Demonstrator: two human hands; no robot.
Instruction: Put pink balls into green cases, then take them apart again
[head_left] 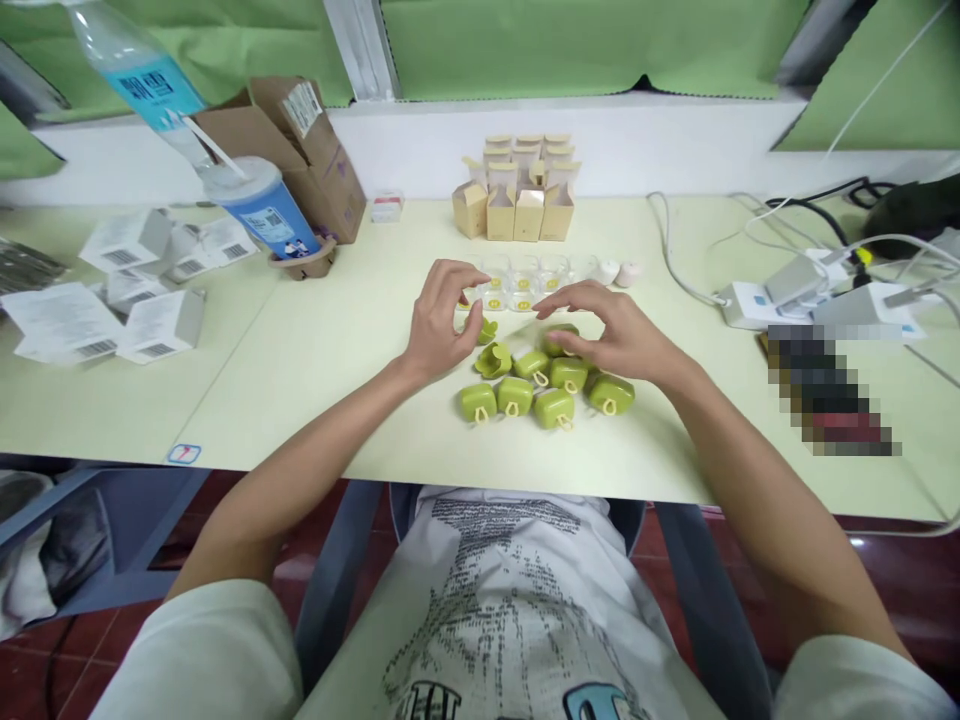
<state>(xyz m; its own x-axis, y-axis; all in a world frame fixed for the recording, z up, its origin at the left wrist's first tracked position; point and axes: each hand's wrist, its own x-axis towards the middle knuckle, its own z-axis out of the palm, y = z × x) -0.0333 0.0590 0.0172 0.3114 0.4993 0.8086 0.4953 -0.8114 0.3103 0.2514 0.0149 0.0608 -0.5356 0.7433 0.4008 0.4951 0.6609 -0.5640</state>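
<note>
Several small green cases (517,395) with yellow loops lie in a cluster on the pale table (337,350). My left hand (439,320) hovers at the cluster's left, its fingers curled and its fingertips touching a green case (489,330) at the back. My right hand (611,335) reaches in from the right, fingers bent, thumb and fingertips resting on another green case (559,340). Behind the hands stands a row of clear plastic pieces (525,275) with yellow faces.
Small tan cartons (517,190) are stacked at the back centre. An open cardboard box (300,150), a water bottle (142,75) and a blue cup (266,210) stand back left. White boxes (127,290) lie at left. Cables and a power strip (810,290) fill the right.
</note>
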